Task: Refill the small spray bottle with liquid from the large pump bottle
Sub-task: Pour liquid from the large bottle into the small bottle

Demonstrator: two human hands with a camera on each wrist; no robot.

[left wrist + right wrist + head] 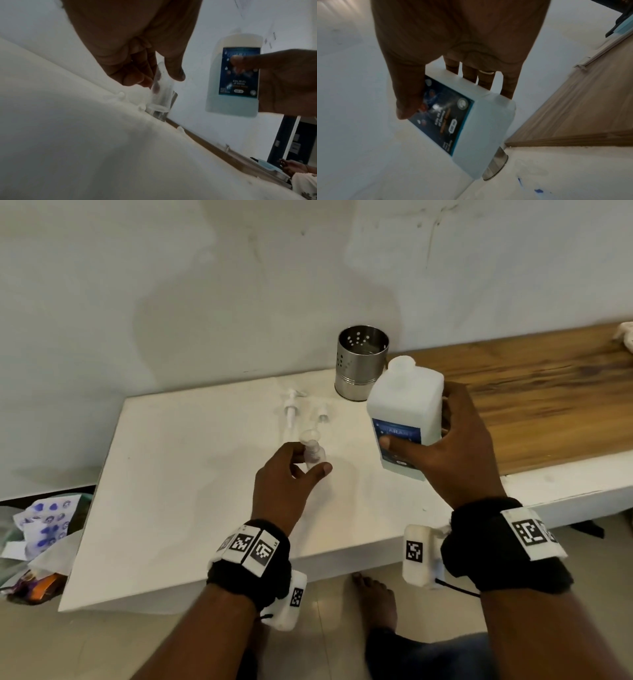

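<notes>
The small clear spray bottle [313,455] [161,92] stands on the white table [178,474] with a small funnel [310,437] in its open neck. My left hand [301,465] holds it between thumb and fingers. My right hand [455,440] grips the large white bottle [406,409] [233,75] [471,121] with the blue label, lifted off the table to the right of the small bottle, upright, its neck open. The pump head [291,409] and the small spray cap [322,416] lie on the table behind the small bottle.
A perforated steel cup [361,362] stands at the back near the wall, just behind the large bottle. A wooden surface [534,392] stretches to the right. Crumpled wrappers and bags [41,529] lie on the floor at the left. A bare foot [375,601] shows below the table edge.
</notes>
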